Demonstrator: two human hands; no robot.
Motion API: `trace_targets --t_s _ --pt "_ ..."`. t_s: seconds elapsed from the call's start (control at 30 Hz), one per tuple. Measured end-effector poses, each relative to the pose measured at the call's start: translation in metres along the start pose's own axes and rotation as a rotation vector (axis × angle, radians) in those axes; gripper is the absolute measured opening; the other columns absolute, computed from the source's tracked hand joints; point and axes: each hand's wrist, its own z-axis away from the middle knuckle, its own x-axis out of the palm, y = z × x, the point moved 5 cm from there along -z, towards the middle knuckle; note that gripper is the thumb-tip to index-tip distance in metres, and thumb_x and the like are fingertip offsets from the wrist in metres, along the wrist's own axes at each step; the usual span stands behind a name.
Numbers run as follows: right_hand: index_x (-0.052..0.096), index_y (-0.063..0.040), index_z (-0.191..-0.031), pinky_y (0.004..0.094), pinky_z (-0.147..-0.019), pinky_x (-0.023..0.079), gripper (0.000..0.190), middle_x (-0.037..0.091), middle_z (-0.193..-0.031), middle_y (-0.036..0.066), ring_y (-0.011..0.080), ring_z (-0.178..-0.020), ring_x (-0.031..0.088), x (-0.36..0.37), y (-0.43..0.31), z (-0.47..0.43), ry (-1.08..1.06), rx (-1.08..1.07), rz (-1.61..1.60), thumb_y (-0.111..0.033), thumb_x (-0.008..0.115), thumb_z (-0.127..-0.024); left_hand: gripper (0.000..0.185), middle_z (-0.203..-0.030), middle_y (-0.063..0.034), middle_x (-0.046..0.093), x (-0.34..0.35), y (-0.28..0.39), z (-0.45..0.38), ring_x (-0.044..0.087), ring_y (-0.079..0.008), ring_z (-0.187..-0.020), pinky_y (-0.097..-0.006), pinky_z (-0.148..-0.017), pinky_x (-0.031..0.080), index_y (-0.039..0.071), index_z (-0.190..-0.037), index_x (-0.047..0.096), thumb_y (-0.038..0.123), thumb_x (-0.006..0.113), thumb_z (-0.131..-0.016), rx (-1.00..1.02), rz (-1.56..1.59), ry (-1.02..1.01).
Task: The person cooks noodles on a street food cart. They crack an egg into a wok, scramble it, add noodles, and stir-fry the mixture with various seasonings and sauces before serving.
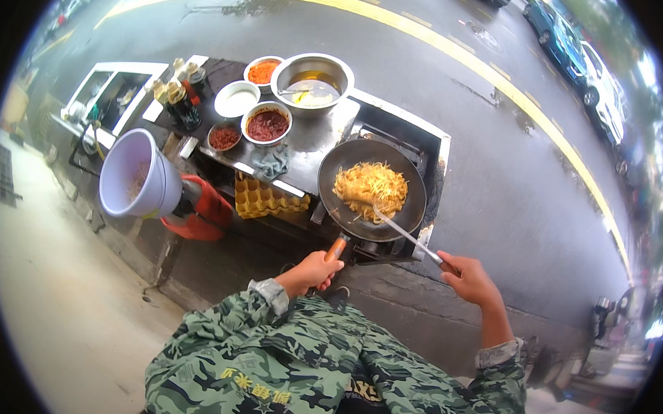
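A dark wok (368, 231) rests on a stove at the cart's right end, with yellowish noodles (373, 188) heaped in its middle. Its wooden handle (337, 248) is gripped by my left hand (313, 272). Around the wooden grip of a metal spatula (406, 233) closes my right hand (470, 278); the blade end lies in the noodles, partly hidden by them. Left of the wok, a grey-green cloth (270, 161) lies crumpled on the steel worktop (312, 144).
Bowls of red sauce (266, 126), chopped red seasoning (224, 138), orange food (262, 72) and white contents (237, 100) stand near a steel basin (312, 85). Capped bottles (182, 106), a lavender bucket (136, 174) and egg trays (267, 197) are at left. A wet road lies beyond.
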Motion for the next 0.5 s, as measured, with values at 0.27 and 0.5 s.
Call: trace_targets --t_s 0.27,0.5 --pt "0.058 -0.013 -0.143 0.0494 -0.078 0.055 0.049 0.069 -0.101 0.018 0.0405 -0.090 0.069 0.070 0.051 -0.092 0.289 0.033 0.330 -0.016 0.060 -0.094 0.024 -0.069 0.0002 0.053 -0.003 0.020 -0.065 0.051 -0.0107 -0.051 -0.0281 -0.046 0.043 0.008 -0.090 0.052 0.026 0.063 -0.101 0.148 -0.079 0.014" --pt "0.058 -0.012 -0.143 0.0499 -0.079 0.055 0.051 0.069 -0.100 0.020 0.0424 -0.090 0.068 0.063 0.037 -0.029 0.380 0.007 0.064 -0.017 0.066 -0.093 0.025 -0.068 0.0024 0.053 -0.017 -0.005 -0.029 0.051 -0.0084 -0.050 -0.0254 -0.044 0.041 0.011 -0.091 0.054 0.030 0.065 -0.102 0.096 -0.082 -0.076"
